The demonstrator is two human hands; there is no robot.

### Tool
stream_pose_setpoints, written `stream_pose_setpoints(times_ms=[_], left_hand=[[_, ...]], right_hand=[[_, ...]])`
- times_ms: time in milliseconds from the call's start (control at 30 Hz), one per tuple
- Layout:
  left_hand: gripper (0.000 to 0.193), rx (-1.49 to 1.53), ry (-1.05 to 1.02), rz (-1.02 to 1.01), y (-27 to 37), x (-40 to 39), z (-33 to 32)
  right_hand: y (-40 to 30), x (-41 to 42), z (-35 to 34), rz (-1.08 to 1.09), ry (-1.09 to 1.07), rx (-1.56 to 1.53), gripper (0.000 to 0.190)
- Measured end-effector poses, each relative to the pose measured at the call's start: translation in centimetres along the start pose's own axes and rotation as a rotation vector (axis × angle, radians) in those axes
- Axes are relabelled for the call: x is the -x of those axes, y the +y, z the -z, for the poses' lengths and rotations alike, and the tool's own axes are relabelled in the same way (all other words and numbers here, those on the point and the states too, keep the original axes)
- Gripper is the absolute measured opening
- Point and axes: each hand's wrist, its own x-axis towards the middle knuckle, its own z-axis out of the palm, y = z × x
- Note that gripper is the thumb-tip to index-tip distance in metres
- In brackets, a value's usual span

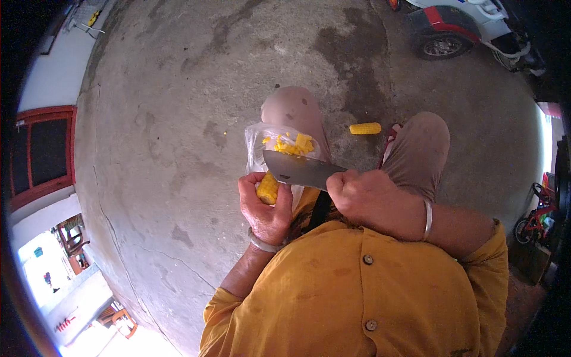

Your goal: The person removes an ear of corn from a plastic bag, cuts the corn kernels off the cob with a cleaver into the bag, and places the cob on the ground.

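Note:
My left hand (267, 209) grips a yellow corn cob (267, 189) between thumb and fingers, one cut end facing me. In my right hand (357, 192) is a cleaver with a broad blade (303, 171); its handle is hidden in my fist. The blade lies across the far part of the cob, its tip pointing left. Just beyond it, a clear plastic bag (255, 138) rests by my knee with cut corn kernels (290, 145) on or in it. Part of the bag is hidden behind the blade and my left hand.
Another corn cob (365, 128) lies on the concrete floor (178, 134) between my knees, near my shoe. A vehicle with a black wheel (441, 46) stands at the far right. A red-framed window or door (42, 156) is at left; a red bicycle (531, 221) stands at right.

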Motion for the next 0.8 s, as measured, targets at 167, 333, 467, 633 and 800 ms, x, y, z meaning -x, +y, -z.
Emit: stream_pose_setpoints(times_ms=[167,333,467,633,800], left_hand=[[0.027,-0.118,-0.011,-0.178,0.0,-0.4,-0.4],[0.03,-0.131,-0.032,-0.209,0.2,-0.5,-0.6],[0.033,-0.116,-0.036,-0.232,-0.1,0.2,-0.5],[0.038,-0.17,-0.038,-0.207,0.2,-0.2,0.7],[0.04,-0.179,-0.007,-0.147,1.1,-0.3,1.0]], right_hand=[[0.6,-1.9,-0.6,-0.006,0.023,-0.13,0.016],[1.1,-4.1,-1.9,0.042,0.088,-0.13,0.016],[1.8,-4.6,-3.0,0.0,0.143,-0.144,0.018],[1.7,-3.3,-1.6,-0.011,0.106,-0.248,0.022],[0.1,-0.6,1.6,0.014,0.083,-0.239,0.022]])
